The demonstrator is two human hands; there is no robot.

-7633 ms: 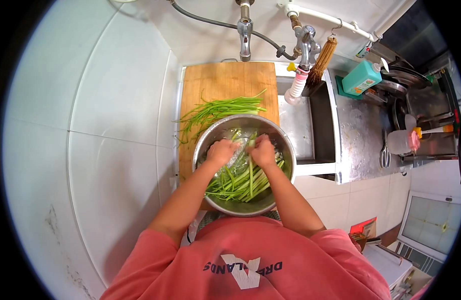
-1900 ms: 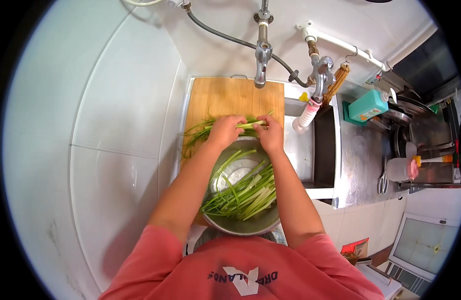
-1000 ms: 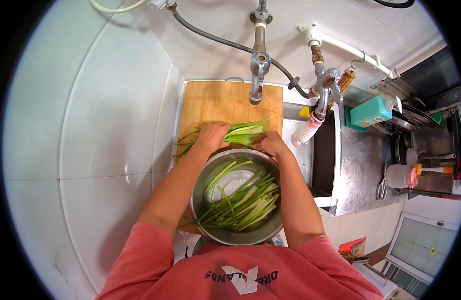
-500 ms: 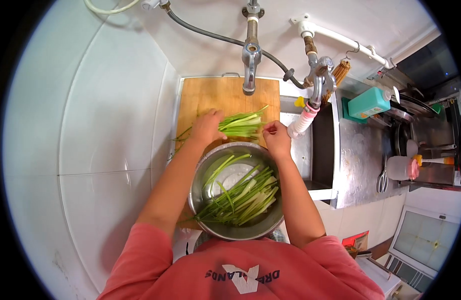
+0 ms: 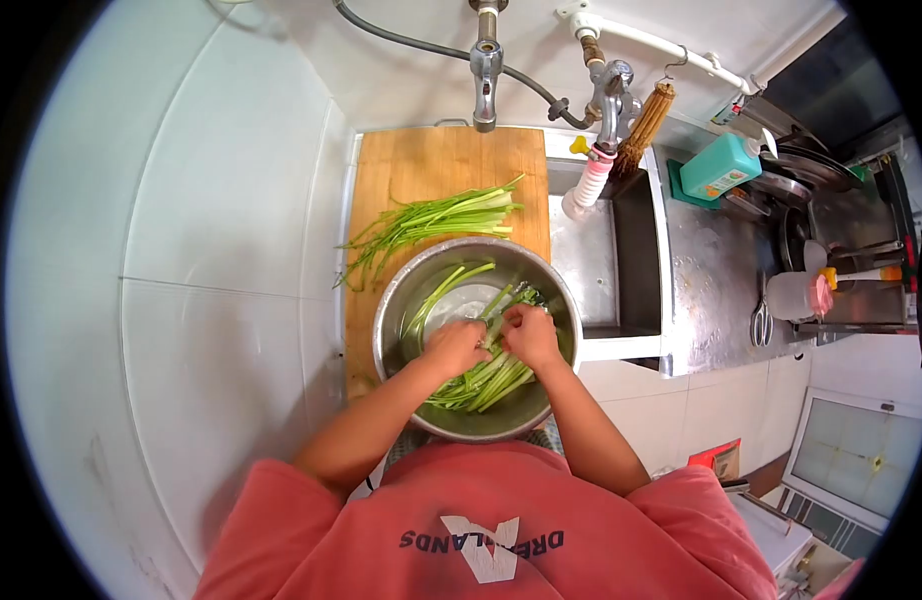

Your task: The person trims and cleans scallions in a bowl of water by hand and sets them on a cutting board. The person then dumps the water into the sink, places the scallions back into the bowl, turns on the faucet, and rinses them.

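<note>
A metal basin [image 5: 389, 300] holds water and a loose heap of green celery stalks [image 5: 486, 385]. Both of my hands are inside it. My left hand [image 5: 455, 348] is closed on some stalks in the middle of the heap, its fingertips partly hidden among them. Just to the right, my right hand [image 5: 530, 335] pinches stalks close to the left fingers. Beyond the basin, a bunch of celery [image 5: 436, 218] lies on the wooden cutting board [image 5: 411, 160], thin ends to the left and pale thick ends to the right.
Above the board hangs a metal tap [image 5: 486, 90]. A second tap with a pink-and-white hose [image 5: 591, 185] points into the sink [image 5: 586, 270]. On the steel counter [image 5: 706, 300] at right are a teal pump bottle [image 5: 721, 172] and scissors [image 5: 761, 318]. A tiled wall [image 5: 211, 220] bounds the left.
Both hands have moved back from the bunch on the board into the basin and taken hold of stalks there. The bunch now lies untouched on the board. The view has shifted slightly.
</note>
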